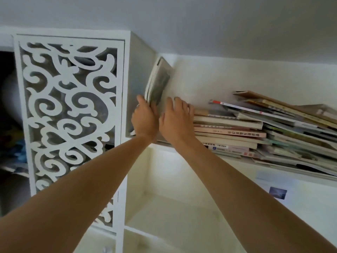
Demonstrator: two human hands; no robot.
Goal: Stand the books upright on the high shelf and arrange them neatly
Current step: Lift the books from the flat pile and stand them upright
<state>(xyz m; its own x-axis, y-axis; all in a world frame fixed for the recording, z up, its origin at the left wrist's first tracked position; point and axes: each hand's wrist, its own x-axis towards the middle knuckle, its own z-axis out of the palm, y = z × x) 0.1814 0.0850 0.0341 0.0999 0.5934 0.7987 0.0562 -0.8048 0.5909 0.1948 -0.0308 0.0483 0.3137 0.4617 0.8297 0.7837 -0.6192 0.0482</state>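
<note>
A thin grey-covered book (159, 81) stands nearly upright at the left end of the high shelf (237, 162), leaning against the white cabinet side. My left hand (144, 118) grips its lower page edge, thumb on the left, fingers behind. My right hand (176, 117) rests flat against the book's right side, fingers straight and spread. To the right lies a messy flat stack of several books (229, 132), with more books and magazines (295, 128) sloping over it.
A white cabinet panel with carved scrollwork (71, 110) stands at the left, its side wall (138, 73) bounding the shelf. Below the shelf is a cream compartment (173, 189). The ceiling is close above. A small picture (278, 192) hangs on the wall below right.
</note>
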